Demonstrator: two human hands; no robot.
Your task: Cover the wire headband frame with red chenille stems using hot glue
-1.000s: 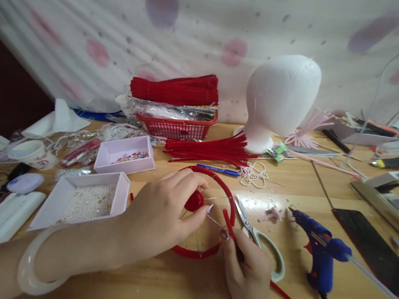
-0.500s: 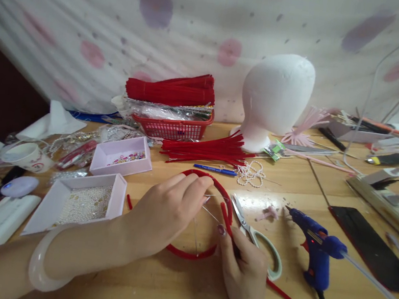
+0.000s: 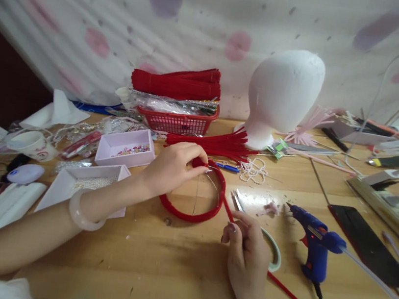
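My left hand [image 3: 176, 168], with a pale bangle [image 3: 81, 212] on the wrist, pinches the far side of a red fuzzy hoop [image 3: 190, 216]. Thin wires cross inside the hoop, which is held just over the wooden table. In my right hand [image 3: 246, 252] is a red pipe cleaner [image 3: 227, 208], pinched between thumb and fingers. One part of it runs up to the right side of the hoop; a red length [image 3: 293, 298] also trails out below the hand toward the lower right. Scissors with pale green handles [image 3: 275, 259] lie partly hidden behind my right hand.
A blue glue gun [image 3: 314, 242] stands at the right. Two white trays [image 3: 125, 151] with beads and gems lie left. Behind are a red basket [image 3: 177, 122], a bundle of red pipe cleaners [image 3: 215, 144], a blue pen [image 3: 227, 167], a bead string [image 3: 254, 171] and a white foam head [image 3: 284, 92].
The hoop has turned to lie flatter and more of it shows. My left hand has moved left and up; my right hand has drawn slightly away, stretching the pipe cleaner out from the hoop.
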